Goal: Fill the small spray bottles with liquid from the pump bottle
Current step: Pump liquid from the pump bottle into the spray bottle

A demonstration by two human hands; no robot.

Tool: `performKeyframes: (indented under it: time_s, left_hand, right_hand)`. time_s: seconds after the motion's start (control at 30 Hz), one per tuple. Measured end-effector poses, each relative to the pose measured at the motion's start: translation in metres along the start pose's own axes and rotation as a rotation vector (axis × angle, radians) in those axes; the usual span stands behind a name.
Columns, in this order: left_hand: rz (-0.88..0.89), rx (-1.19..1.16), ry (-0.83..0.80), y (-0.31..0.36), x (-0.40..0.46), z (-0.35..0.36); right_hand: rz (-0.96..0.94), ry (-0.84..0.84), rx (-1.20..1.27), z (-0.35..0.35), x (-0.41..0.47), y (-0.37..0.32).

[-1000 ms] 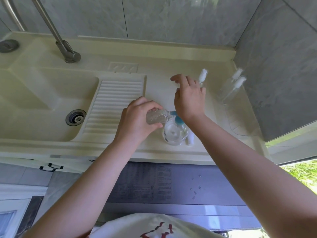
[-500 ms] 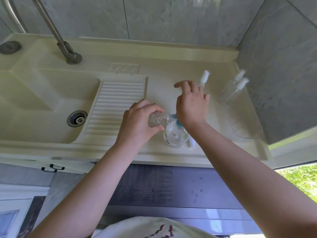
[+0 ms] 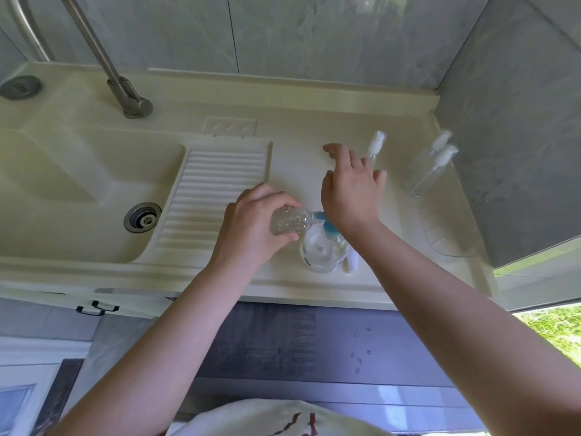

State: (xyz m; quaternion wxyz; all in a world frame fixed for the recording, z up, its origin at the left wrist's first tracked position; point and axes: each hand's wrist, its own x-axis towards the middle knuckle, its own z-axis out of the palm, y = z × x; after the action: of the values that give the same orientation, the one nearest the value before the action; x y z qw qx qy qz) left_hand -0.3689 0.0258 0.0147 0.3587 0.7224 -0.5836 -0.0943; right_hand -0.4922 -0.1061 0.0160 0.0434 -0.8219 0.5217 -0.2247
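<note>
Head view, looking down at a cream table (image 3: 301, 171) with a sink (image 3: 88, 196) moulded into its left part. A ribbed washboard slope (image 3: 217, 190) runs down into the basin, and a metal drain (image 3: 143, 217) sits at the bottom. A steel tap (image 3: 125, 96) rises from the far rim. Grey marbled tiles (image 3: 314, 33) cover the far wall and the right wall.

The left hand (image 3: 251, 228) is curled round a small clear bottle (image 3: 287, 220), held on its side with its mouth at the blue spout of the pump bottle (image 3: 323, 247). The pump bottle stands near the front edge of the table, right of the washboard. The right hand (image 3: 352, 190) rests over the blue pump head with fingers spread and straight, gripping nothing. A white cap (image 3: 352, 262) lies just right of the pump bottle.

One spray bottle (image 3: 375, 146) stands just beyond the right hand. Two more spray bottles (image 3: 434, 162) stand side by side by the right wall, near a clear tray (image 3: 452, 234). Below the table is a dark floor with a few water drops (image 3: 360, 357).
</note>
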Motion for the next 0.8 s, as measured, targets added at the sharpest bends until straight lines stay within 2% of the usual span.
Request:
performKeyframes:
  time_s: [0.1,0.23,0.47,0.53,0.6,0.7,0.8]
  left_hand:
    - [0.001,-0.018,-0.001,-0.001,0.002,-0.001]
    - [0.016,-0.021,-0.023,0.002,0.004,0.0]
    - [0.028,-0.026,-0.03,0.001,0.007,0.001]
    - [0.025,-0.016,-0.032,0.0,0.007,0.002]
    - [0.018,-0.014,-0.029,-0.002,0.006,0.001]
    - [0.014,-0.024,-0.027,-0.001,0.005,0.001]
    - [0.02,-0.024,-0.024,0.001,0.007,0.0]
  right_hand:
    - [-0.001,0.048,0.014,-0.007,0.006,-0.002]
    - [-0.001,-0.042,0.004,0.002,-0.001,0.005]
    - [-0.015,-0.041,-0.023,-0.001,0.006,0.001]
    - [0.031,-0.068,0.007,0.005,0.0,0.003]
    - [0.062,-0.046,0.035,0.007,-0.002,0.003]
    - [0.0,0.032,-0.008,0.0,0.0,0.0]
    - [-0.022,0.024,-0.029,-0.002,0.004,-0.001]
